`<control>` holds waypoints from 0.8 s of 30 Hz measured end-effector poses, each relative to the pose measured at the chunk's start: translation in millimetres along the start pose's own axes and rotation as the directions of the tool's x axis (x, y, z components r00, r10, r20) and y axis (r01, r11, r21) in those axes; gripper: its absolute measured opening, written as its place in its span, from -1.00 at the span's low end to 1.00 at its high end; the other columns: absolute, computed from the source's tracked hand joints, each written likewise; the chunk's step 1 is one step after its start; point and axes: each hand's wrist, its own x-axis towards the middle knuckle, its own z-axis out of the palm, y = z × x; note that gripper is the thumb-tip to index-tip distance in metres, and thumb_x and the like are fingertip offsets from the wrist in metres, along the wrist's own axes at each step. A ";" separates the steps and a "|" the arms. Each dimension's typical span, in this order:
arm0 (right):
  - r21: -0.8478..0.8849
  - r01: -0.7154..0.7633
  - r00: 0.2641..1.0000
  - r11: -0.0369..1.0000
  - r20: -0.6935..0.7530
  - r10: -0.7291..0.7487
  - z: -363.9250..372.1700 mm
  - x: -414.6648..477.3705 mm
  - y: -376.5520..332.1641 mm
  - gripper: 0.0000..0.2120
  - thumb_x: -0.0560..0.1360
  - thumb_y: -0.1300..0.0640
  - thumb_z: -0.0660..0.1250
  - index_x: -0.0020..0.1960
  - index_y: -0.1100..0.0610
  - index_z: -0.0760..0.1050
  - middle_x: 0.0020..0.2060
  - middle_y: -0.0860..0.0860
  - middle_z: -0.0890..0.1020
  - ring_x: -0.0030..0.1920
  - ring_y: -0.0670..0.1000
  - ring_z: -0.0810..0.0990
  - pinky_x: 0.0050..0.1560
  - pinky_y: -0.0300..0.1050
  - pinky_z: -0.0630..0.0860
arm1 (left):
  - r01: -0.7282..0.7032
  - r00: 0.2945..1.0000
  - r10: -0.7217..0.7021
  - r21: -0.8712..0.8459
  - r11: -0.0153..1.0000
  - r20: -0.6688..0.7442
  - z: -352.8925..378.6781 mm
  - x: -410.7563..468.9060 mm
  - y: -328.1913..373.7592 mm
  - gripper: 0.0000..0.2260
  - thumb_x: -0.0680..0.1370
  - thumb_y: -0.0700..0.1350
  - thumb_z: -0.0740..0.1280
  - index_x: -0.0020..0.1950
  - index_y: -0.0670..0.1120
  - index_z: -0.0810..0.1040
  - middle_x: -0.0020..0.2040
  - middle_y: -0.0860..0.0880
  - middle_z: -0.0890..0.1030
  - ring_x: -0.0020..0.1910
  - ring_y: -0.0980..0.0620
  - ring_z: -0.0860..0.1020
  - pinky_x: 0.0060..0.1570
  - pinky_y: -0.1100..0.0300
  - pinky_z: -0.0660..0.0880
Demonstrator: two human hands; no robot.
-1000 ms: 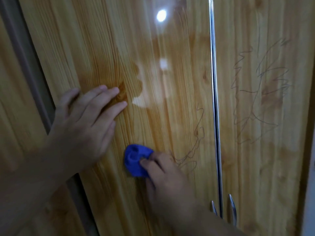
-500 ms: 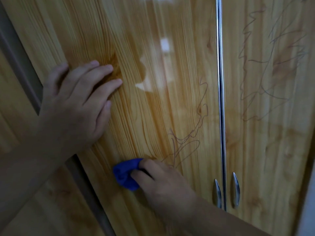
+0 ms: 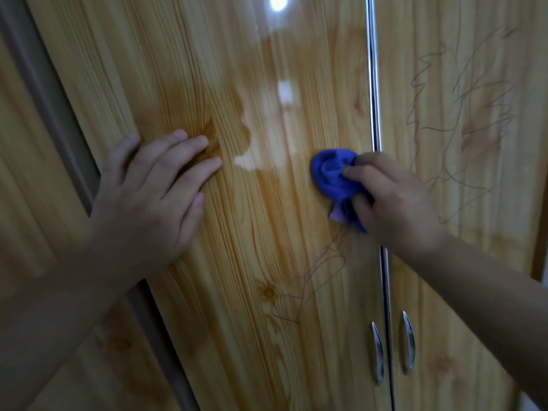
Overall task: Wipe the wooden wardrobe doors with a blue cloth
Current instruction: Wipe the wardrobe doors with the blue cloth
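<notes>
Against the left-hand wardrobe door (image 3: pixel 267 232), near its left edge, the left hand (image 3: pixel 148 200) lies flat with fingers (image 3: pixel 189 149) slightly spread and pressed to the wood, gripping nothing; it looks to be steadying the door. That is sound practice, I judge: a braced door will not swing or rattle under the rubbing.

Further right, close to that door's right edge and just beside the metal strip (image 3: pixel 374 114) where the two doors meet, the right hand (image 3: pixel 394 203) holds the blue cloth (image 3: pixel 335 173) bunched into a wad, fingers curled tight around it, with the wad pushed onto the wood. To do this step well, the cloth would cover more if opened flatter, and the strokes should overlap, following the grain. Pencil-like scribbles (image 3: pixel 311 274) run below the cloth toward the door's lower part; firmer, shorter rubs there seem called for, though a cloth alone may not lift them.

Right of the strip, the right-hand wardrobe door (image 3: pixel 474 262) carries larger scribbles (image 3: pixel 462 114) in its upper half, so plenty of work appears to remain. Two slim metal handles (image 3: pixel 393 345) sit low, either side of the meeting edges.

Glossy varnish mirrors a ceiling light (image 3: pixel 277 2) near the top, and glare can hide missed patches. The room is dim; a further wood-grain panel (image 3: pixel 35 203) stands at far left.
</notes>
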 end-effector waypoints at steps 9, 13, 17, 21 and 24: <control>-0.044 -0.103 0.994 0.994 -0.030 0.102 -11.6 20.0 6.4 -0.71 0.41 0.48 0.40 0.11 0.32 0.62 0.05 0.18 0.63 -0.03 0.12 0.63 -0.14 -0.10 0.58 | -0.007 0.999 0.007 0.000 1.000 -0.034 4.5 -2.4 -1.1 -0.61 0.64 -0.07 0.27 0.47 -0.10 0.53 0.50 -0.13 0.49 0.49 -0.18 0.46 0.50 -0.27 0.25; 0.099 -0.281 0.956 0.954 -0.052 0.288 6.7 -3.2 -21.2 -0.69 0.42 0.46 0.37 0.14 0.30 0.60 0.05 0.12 0.59 0.00 -0.02 0.53 -0.04 -0.31 0.42 | -0.006 0.999 0.005 -0.007 1.000 -0.037 6.6 -2.2 -2.0 -0.59 0.65 -0.07 0.26 0.49 -0.10 0.51 0.52 -0.13 0.47 0.50 -0.18 0.44 0.51 -0.28 0.24; 0.144 -0.286 0.958 0.947 0.063 0.280 30.9 -56.1 -72.1 -0.71 0.44 0.28 0.29 0.15 0.22 0.56 0.08 0.11 0.59 -0.01 0.02 0.55 -0.04 -0.23 0.50 | 0.008 1.000 -0.008 0.000 1.000 -0.022 7.6 -2.3 -1.8 -0.59 0.65 -0.05 0.24 0.50 -0.09 0.48 0.53 -0.13 0.45 0.51 -0.18 0.43 0.50 -0.28 0.24; 0.221 -0.303 0.946 0.927 0.189 0.264 56.0 -102.5 -129.8 -0.65 0.43 0.26 0.33 0.20 0.10 0.47 0.13 0.02 0.55 0.00 0.04 0.59 0.01 -0.20 0.56 | 0.013 1.000 -0.014 -0.006 1.000 -0.009 5.7 -1.7 -0.9 -0.60 0.66 -0.04 0.23 0.49 -0.08 0.48 0.52 -0.13 0.45 0.52 -0.17 0.40 0.51 -0.25 0.21; 0.273 -0.272 0.951 0.923 0.221 0.215 73.1 -131.0 -166.8 -0.69 0.44 0.19 0.27 0.19 0.07 0.46 0.11 0.02 0.56 -0.04 0.05 0.59 -0.09 -0.11 0.61 | 0.011 1.000 -0.011 -0.022 1.000 0.001 3.2 -1.0 0.2 -0.61 0.66 -0.05 0.24 0.48 -0.11 0.48 0.51 -0.15 0.46 0.51 -0.19 0.41 0.48 -0.30 0.26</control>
